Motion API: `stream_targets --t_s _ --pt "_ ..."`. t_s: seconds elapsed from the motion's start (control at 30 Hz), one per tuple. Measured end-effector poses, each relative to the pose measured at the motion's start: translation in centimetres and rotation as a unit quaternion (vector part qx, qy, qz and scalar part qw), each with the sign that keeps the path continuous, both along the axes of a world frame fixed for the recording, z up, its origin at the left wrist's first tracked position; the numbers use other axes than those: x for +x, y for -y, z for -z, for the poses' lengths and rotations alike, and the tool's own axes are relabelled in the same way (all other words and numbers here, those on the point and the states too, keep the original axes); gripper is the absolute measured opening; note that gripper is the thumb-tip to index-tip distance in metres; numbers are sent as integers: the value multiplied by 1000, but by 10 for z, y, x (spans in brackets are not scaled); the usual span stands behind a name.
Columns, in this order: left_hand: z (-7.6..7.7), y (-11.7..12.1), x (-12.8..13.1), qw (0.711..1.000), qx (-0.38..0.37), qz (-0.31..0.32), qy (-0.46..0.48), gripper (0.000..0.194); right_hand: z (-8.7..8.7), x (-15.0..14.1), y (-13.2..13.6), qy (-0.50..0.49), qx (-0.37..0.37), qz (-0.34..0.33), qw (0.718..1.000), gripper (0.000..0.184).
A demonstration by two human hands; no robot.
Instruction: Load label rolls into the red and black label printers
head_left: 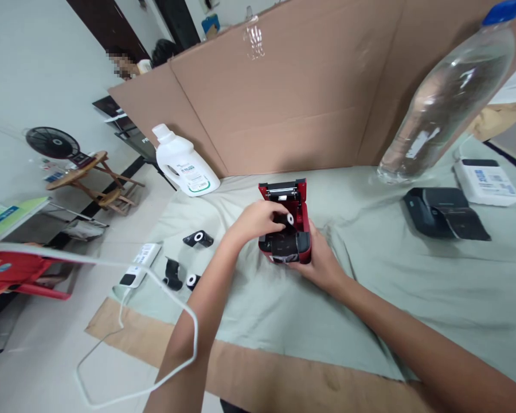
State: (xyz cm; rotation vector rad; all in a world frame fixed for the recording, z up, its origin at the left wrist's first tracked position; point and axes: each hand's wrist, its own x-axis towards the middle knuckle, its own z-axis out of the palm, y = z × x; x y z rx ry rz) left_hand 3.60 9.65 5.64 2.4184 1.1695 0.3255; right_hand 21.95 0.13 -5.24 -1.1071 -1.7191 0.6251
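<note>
A small red printer with its lid open sits in the middle of the pale green cloth. My left hand reaches over its open bay, fingers curled around a black roll with a white core. My right hand grips the printer's front right corner and steadies it. A black strip hangs over the printer's front edge.
Loose black rolls and a white power strip lie to the left. A white detergent bottle stands at the back left, a clear water bottle at the back right beside a black printer and a white one. A cardboard wall lines the back. A white cable crosses my left arm.
</note>
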Motion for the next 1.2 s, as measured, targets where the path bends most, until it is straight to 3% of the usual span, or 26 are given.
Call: stream_targets --t_s 0.07,0.1,0.2,0.3,0.37,0.43,0.5,0.6,0.67,0.77,0.87,1.03,1.2 --pt "-3 10 -31 984 -7 -99 145 30 -2 0 0 -6 -3 -10 1000 94" --pt "-3 13 -49 963 -8 -163 213 33 -2 0 -1 -8 -5 -16 1000 93" --pt "-1 16 -113 866 -6 -353 353 33 -1 1 -2 -7 -7 -19 1000 91" --pt "3 21 -178 771 44 -508 381 28 4 1 -4 1 -7 -8 1000 88" --pt "5 33 -209 760 91 -563 312 32 6 0 -5 2 -7 -10 1000 87" --pt "7 50 -227 772 129 -596 180 37 6 0 -5 -2 -5 -16 1000 87" --pt "13 68 -230 770 146 -621 33 41 4 -1 -6 -7 -6 -17 1000 85" --pt "25 87 -221 725 143 -662 -126 44 3 -1 -6 -8 -9 -15 1000 83" --pt "32 94 -216 692 143 -687 -168 46 3 -1 -6 -7 -9 -13 1000 83" --pt "39 96 -214 657 173 -716 -160 45 2 -2 -5 -8 -10 -12 1000 80" --pt "42 94 -214 652 160 -722 -168 48 -1 -3 -4 -15 -10 -15 1000 78" --pt "55 88 -205 703 42 -661 -261 58 -4 -3 -3 -14 -14 -10 1000 84" --pt "63 95 -199 736 10 -615 -283 59 2 -4 -3 -8 -1 -7 1000 87"
